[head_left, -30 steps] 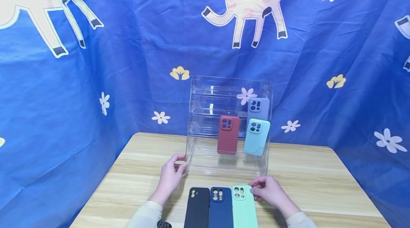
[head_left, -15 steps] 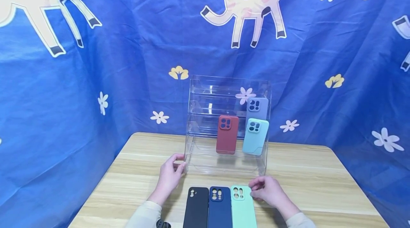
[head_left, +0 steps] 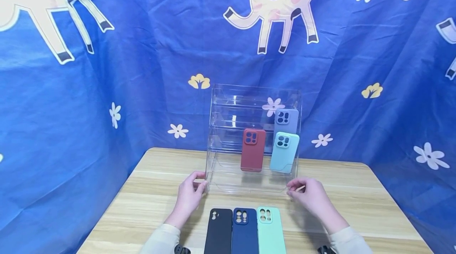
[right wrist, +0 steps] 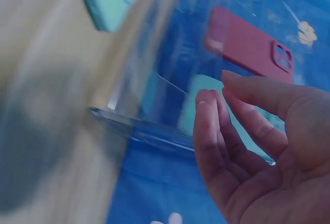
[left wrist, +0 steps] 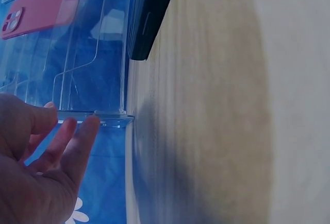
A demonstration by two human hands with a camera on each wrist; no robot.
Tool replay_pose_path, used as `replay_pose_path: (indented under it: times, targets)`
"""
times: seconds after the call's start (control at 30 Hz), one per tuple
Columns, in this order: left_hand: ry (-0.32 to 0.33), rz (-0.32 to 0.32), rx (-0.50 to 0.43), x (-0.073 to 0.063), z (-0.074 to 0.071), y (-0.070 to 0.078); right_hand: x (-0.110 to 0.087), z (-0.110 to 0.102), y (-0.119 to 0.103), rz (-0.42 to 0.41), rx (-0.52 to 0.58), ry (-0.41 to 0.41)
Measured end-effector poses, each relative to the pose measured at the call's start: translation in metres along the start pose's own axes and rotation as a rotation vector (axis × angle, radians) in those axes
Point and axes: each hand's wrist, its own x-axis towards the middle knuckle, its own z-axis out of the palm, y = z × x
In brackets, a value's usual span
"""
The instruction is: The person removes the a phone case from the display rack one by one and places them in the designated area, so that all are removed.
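Note:
A clear tiered acrylic rack [head_left: 228,184] stands on the table, bearing a red phone case [head_left: 253,155], a light blue phone case [head_left: 285,155] and a lavender phone case [head_left: 291,124] partly behind it. My left hand [head_left: 190,193] touches the rack's left side with its fingertips; the left wrist view has these fingers [left wrist: 82,144] fairly straight against the side panel. By the rack's lower right corner is my right hand [head_left: 310,195], thumb near loosely bent fingers [right wrist: 207,123], nothing visible between them. Whether it touches the rack, I cannot tell.
Flat in front of the rack lie a black phone case [head_left: 218,232], a navy phone case [head_left: 245,234] and a mint green phone case [head_left: 271,232], side by side. The wooden table [head_left: 356,198] backs onto a blue printed curtain [head_left: 171,48].
My right hand has left the mint green case's upper corner and moved up and right to the rack's lower right corner. The left hand stays at the rack's left side.

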Motion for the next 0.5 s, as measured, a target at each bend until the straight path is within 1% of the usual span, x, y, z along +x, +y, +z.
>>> replay_pose_path:
  times: [0.1,0.2,0.43,0.5]
  targets:
    - [0.003,0.006,-0.003,-0.001,0.0,0.0,0.006,-0.012,-0.01,-0.027,-0.041,0.03]
    - [0.011,-0.002,-0.001,-0.001,0.001,0.0,0.015,-0.021,-0.017,-0.09,-0.089,0.079]
    - [-0.002,0.022,-0.019,0.0,0.001,0.0,0.035,-0.036,-0.029,-0.209,-0.094,0.225]
    - [-0.001,0.019,-0.024,0.0,0.001,0.0,0.041,-0.039,-0.031,-0.232,-0.124,0.269]
